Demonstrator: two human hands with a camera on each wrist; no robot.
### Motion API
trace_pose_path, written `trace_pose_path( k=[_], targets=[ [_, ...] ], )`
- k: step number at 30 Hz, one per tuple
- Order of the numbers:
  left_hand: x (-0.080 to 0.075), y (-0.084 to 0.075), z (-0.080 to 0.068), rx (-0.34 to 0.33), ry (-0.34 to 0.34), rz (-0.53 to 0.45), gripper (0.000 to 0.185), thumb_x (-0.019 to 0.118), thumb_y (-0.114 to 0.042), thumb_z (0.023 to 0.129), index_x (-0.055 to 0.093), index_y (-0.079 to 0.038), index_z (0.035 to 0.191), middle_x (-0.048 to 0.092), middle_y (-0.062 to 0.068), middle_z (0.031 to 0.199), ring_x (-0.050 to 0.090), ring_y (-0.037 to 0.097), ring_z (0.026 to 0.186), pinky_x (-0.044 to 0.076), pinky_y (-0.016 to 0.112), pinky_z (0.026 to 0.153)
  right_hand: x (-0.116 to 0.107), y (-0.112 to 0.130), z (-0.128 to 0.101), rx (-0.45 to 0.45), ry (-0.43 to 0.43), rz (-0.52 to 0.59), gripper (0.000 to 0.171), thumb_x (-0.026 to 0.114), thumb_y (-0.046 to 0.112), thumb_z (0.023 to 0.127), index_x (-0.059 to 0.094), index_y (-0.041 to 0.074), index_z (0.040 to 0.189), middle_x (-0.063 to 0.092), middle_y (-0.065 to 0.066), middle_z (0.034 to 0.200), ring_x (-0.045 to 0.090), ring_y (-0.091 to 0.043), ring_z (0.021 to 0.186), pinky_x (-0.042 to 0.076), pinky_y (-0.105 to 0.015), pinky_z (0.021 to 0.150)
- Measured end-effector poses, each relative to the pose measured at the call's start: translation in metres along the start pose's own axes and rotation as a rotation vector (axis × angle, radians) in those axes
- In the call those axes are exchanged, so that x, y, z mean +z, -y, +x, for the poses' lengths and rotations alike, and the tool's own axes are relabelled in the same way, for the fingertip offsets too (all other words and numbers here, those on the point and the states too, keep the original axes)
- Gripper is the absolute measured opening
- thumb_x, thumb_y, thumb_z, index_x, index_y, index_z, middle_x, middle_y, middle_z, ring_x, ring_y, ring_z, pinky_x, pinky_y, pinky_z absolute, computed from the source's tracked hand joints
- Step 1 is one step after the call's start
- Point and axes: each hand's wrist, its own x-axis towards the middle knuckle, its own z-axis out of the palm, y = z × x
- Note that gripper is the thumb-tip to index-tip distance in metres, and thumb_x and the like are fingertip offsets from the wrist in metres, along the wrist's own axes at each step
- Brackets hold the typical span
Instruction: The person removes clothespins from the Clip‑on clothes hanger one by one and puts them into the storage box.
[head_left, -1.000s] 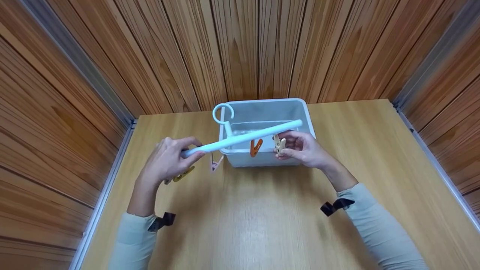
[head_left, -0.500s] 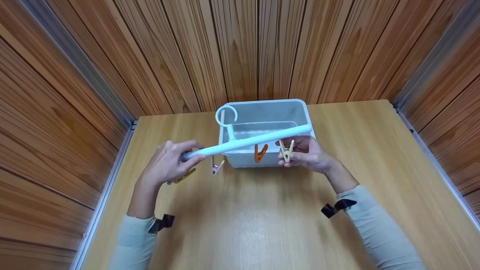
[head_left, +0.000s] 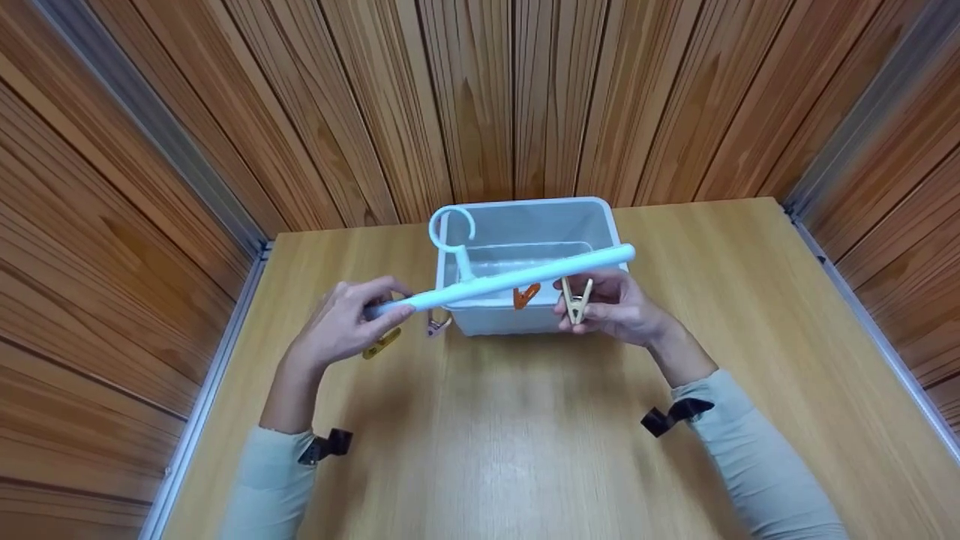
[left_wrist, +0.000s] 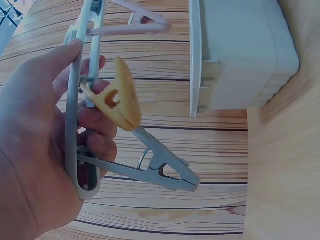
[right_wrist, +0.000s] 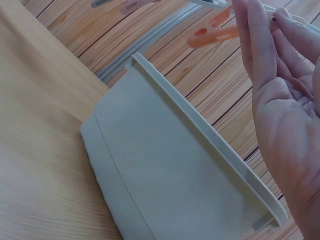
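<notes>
Hanger is slanting above the tub; left grip is holding its end left of the tub, fingers curled; right grip is pinching a beige clip by the tub's near rim.

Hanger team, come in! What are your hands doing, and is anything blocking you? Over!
Left hand gripping blue hanger by one end. Right hand pinching cream clip. Hanger held up. Bin close by, nothing visibly blocking.
</notes>
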Motion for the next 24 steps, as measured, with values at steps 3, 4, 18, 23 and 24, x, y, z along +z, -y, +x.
trace_pose_path(
  k=[3, 4, 18, 23, 24],
  targets=[
    [0.000, -0.001, 0.000, 0.020, 0.005, 0.009, 0.018, 0.077, -0.029, 0.107, 0.080, -0.016, 0.120, 0.064, 0.001, 0.075, 0.050, 0.009, 0.064, 0.037, 0.022, 0.059, 0.000, -0.001, 0.000, -0.011, -0.005, 0.002, 0.048, 0.047, -0.015, 0.111, 0.057, -0.005, 0.157, 0.080, -0.017, 0.135, 0.083, -0.025, 0.121, 0.066, -0.032, 0.101],
    [0.000, -0.002, 0.000, 0.026, 0.007, 0.013, 0.018, 0.078, -0.029, 0.108, 0.080, -0.016, 0.121, 0.065, 0.001, 0.076, 0.050, 0.009, 0.064, 0.037, 0.022, 0.059, 0.000, -0.001, -0.001, -0.016, -0.010, -0.004, 0.047, 0.048, -0.015, 0.111, 0.058, -0.006, 0.156, 0.080, -0.016, 0.135, 0.084, -0.025, 0.121, 0.066, -0.032, 0.101],
    [-0.010, 0.001, -0.002, 0.062, -0.020, 0.118, 0.018, 0.078, -0.030, 0.108, 0.080, -0.019, 0.122, 0.070, 0.001, 0.081, 0.052, 0.009, 0.066, 0.037, 0.022, 0.058, 0.003, -0.003, -0.007, 0.066, -0.111, -0.156, 0.043, 0.056, -0.014, 0.109, 0.066, 0.000, 0.148, 0.083, -0.012, 0.132, 0.087, -0.020, 0.109, 0.068, -0.028, 0.092],
    [-0.012, 0.001, -0.001, 0.066, -0.042, 0.171, 0.019, 0.078, -0.030, 0.108, 0.080, -0.018, 0.122, 0.072, 0.002, 0.083, 0.053, 0.010, 0.068, 0.039, 0.022, 0.061, 0.006, 0.000, -0.009, 0.140, -0.198, -0.280, 0.043, 0.059, -0.017, 0.106, 0.070, 0.007, 0.139, 0.087, -0.006, 0.121, 0.087, -0.017, 0.107, 0.068, -0.028, 0.091],
    [-0.013, 0.000, -0.001, 0.068, -0.047, 0.179, 0.020, 0.079, -0.030, 0.108, 0.080, -0.017, 0.123, 0.073, 0.002, 0.083, 0.054, 0.010, 0.069, 0.040, 0.022, 0.061, 0.006, 0.001, -0.009, 0.157, -0.220, -0.310, 0.044, 0.059, -0.018, 0.105, 0.070, 0.009, 0.139, 0.087, -0.005, 0.121, 0.086, -0.016, 0.106, 0.068, -0.029, 0.091]
  ],
)
